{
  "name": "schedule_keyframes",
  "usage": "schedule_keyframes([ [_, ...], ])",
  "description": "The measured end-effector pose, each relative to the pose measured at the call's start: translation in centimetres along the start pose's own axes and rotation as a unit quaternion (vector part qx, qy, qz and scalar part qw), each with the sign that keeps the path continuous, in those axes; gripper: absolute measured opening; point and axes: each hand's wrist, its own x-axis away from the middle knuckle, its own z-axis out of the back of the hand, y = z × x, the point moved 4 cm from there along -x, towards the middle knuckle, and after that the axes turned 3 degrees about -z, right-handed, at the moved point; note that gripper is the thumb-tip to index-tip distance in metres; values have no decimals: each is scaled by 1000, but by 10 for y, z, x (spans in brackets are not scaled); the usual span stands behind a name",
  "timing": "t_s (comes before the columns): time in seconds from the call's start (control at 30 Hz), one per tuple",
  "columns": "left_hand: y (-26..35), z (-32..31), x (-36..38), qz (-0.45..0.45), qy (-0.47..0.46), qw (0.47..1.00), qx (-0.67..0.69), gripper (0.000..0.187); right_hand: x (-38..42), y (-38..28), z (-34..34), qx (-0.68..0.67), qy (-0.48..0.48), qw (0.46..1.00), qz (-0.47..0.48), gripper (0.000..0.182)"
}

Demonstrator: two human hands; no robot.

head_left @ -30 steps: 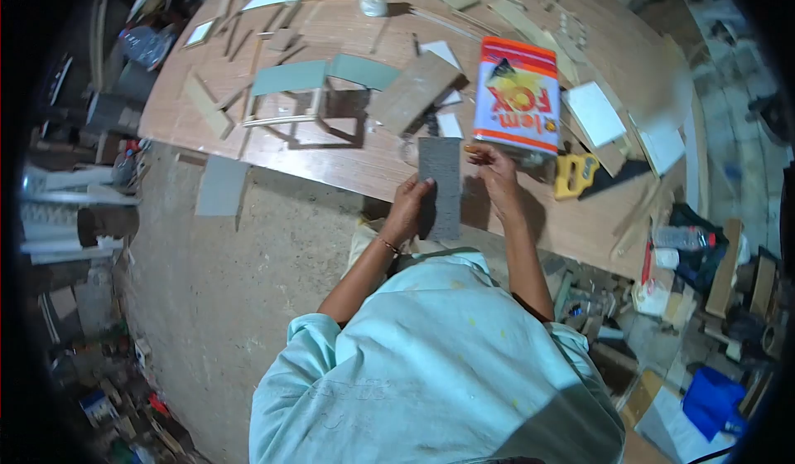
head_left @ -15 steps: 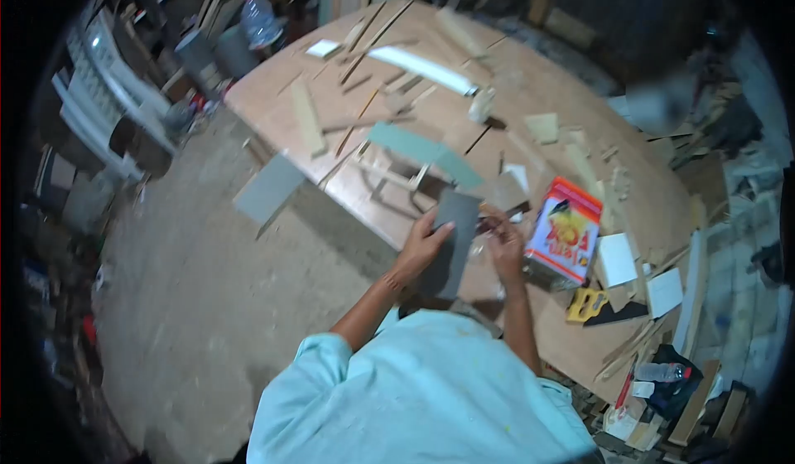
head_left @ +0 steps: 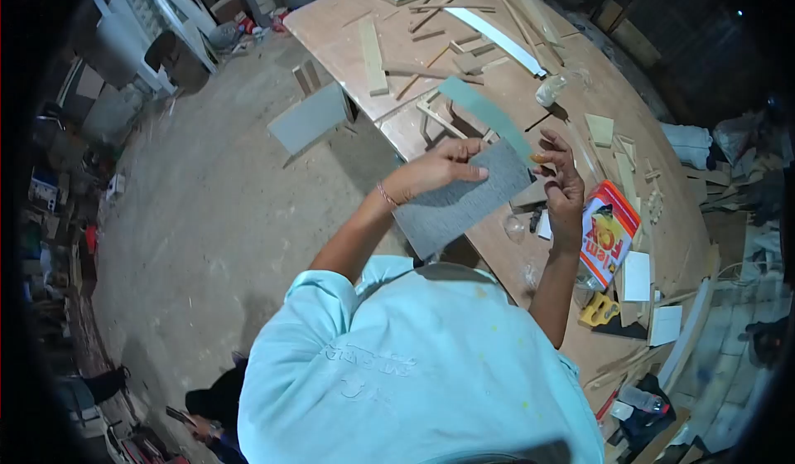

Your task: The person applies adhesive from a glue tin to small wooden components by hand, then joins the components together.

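My left hand (head_left: 439, 171) grips a flat grey rectangular panel (head_left: 464, 197) by its upper left edge, with the thumb on its face. The panel is tilted over the table's near edge. Just right of the panel's corner, my right hand (head_left: 563, 178) is raised with bent fingers; a small amber-coloured spot or piece (head_left: 540, 159) shows at its fingertips, too small to name. Beyond both hands, a curved green strip (head_left: 489, 109) lies over a light wooden frame (head_left: 432, 118) on the table.
The wooden table (head_left: 331, 29) carries wood strips, a long white strip (head_left: 497, 40), a red and white printed container (head_left: 609, 232) and a yellow-handled saw (head_left: 599, 309). A grey board (head_left: 308, 120) juts out at left. Another person's hand (head_left: 201, 427) holds a dark object at lower left.
The grey panel has turned from near upright to a slant with its broad face showing. My right hand has lifted away from the panel. The view has shifted, and another person's hand now shows.
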Motion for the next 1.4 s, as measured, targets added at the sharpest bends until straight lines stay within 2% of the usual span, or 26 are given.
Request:
schedule_keyframes([
  [0.03,0,-9,-9,-23,-96,995,17,38,0,-3,3,-7,-21,1000,-4,53],
  [0.07,-20,-10,-18,-50,-86,993,67,34,-1,-5,10,-14,-36,999,-5,52],
  [0.17,1,-20,-13,-35,-120,985,121,35,-6,-1,17,-7,-69,998,-11,50],
  [0.3,2,-33,-15,-28,-131,986,100,38,-6,-5,21,-24,-101,994,-12,49],
  [0.5,2,-44,-4,5,-78,995,60,38,-9,5,19,-12,-157,987,31,48],
  [0.83,17,-54,16,47,-5,998,33,37,-15,21,7,-12,-202,978,41,46],
  [0.93,11,-54,18,44,-1,999,23,44,-18,23,4,7,-214,976,48,45],
  [1.07,5,-57,20,46,-24,998,23,44,-17,26,1,-25,-206,978,39,47],
  [1.23,3,-57,30,54,31,996,67,43,-11,30,-3,-28,-193,975,102,50],
  [1.4,5,-59,36,40,24,996,73,36,-7,26,-8,4,-217,970,113,45],
])
